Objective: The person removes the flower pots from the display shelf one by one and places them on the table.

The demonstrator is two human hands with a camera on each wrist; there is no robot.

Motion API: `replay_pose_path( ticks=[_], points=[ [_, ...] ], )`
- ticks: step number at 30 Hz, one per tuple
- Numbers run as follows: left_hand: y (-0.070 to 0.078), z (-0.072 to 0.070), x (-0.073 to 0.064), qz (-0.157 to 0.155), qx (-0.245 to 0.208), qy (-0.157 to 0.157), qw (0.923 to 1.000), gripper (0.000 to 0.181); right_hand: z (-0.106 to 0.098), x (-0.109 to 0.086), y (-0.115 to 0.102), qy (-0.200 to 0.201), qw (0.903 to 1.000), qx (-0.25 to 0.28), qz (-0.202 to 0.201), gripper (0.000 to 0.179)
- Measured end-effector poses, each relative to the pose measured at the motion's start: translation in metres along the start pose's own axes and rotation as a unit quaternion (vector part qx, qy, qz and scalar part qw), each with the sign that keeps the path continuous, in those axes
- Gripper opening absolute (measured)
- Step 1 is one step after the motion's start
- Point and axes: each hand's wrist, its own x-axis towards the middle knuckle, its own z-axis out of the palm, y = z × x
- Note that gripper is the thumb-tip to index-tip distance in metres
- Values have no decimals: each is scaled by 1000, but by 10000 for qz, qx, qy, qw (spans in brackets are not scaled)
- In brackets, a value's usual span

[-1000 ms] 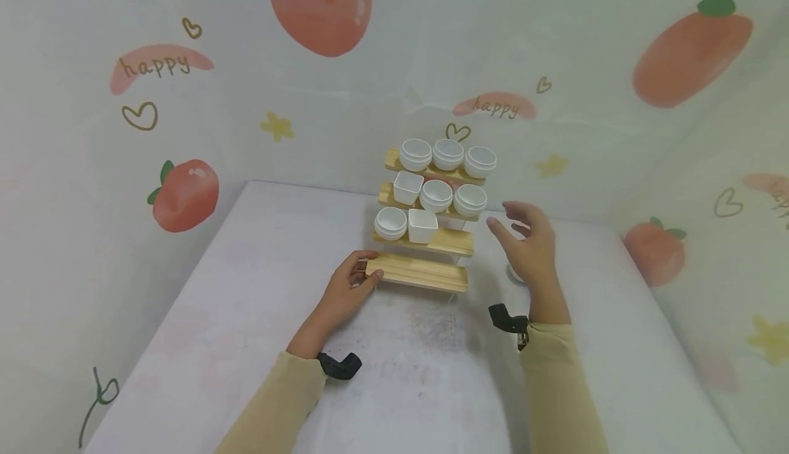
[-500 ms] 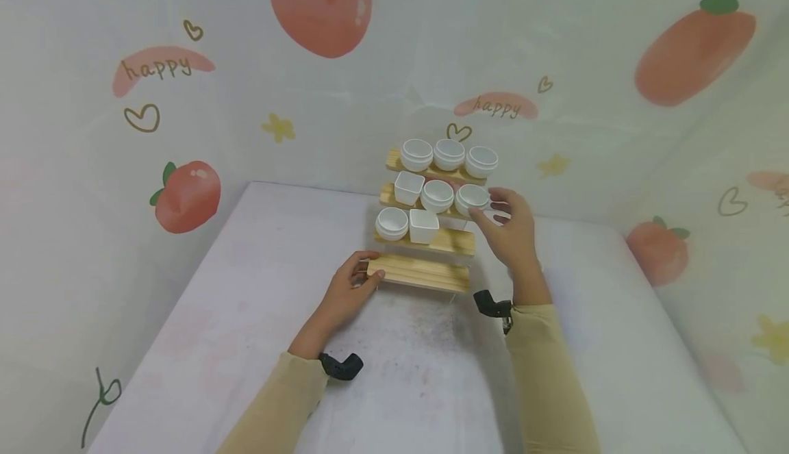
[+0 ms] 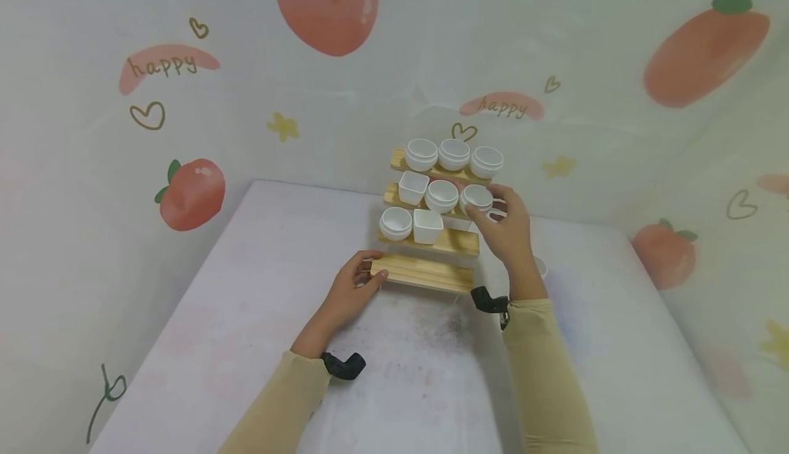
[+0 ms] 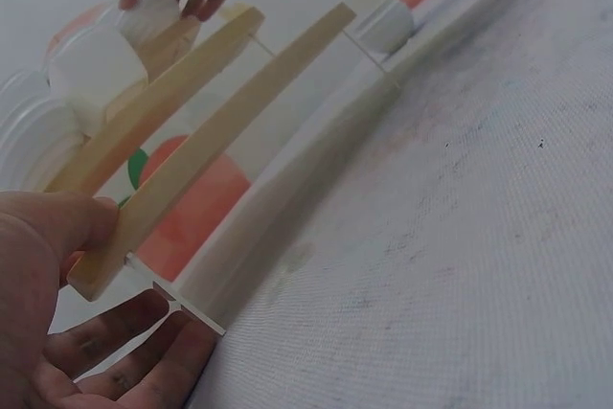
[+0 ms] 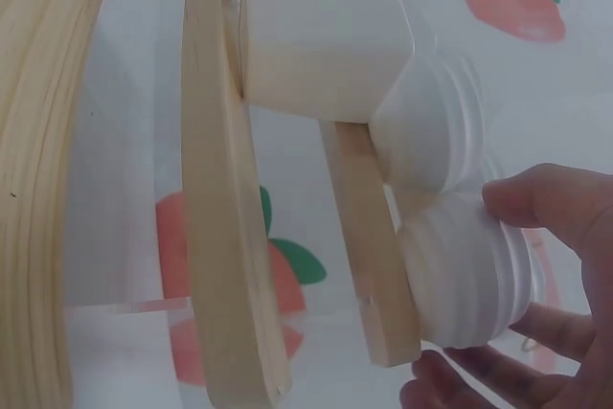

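A tiered wooden rack point(image 3: 425, 272) with clear supports stands on the table, white bowls on its upper three tiers. My left hand point(image 3: 348, 296) grips the left end of the lowest tier, which is bare; the left wrist view shows the thumb point(image 4: 81, 217) on the board and the fingers by the clear support. At the right end of the second tier from the top, my right hand point(image 3: 508, 231) holds a round white bowl point(image 5: 465, 265) between thumb and fingers. The bowl sits on the tier, beside another round bowl point(image 3: 441, 196).
Three round bowls point(image 3: 454, 154) fill the top tier. A square bowl point(image 3: 414, 187) is at the second tier's left. The third tier bears a round bowl point(image 3: 396, 223) and a square one point(image 3: 428, 226). A white vessel point(image 3: 540, 267) on the table is partly hidden by my right wrist.
My right hand has moved left from beside the rack and taken hold of the round bowl at the tier's right end. My left hand has stayed on the lowest tier.
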Motion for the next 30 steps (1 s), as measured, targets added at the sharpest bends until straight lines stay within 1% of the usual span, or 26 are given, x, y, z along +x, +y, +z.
replay_pose_path(
  ticks=[5,12,30],
  points=[
    [1,0,0,-7,-23,-15,10000,40,1,2,0,43,10000,8,-5,58],
    [1,0,2,-23,-41,-4,10000,40,1,3,-4,79,9998,160,58,57],
    [1,0,0,-24,-20,-3,10000,40,0,0,-1,90,9997,230,87,57]
  ],
)
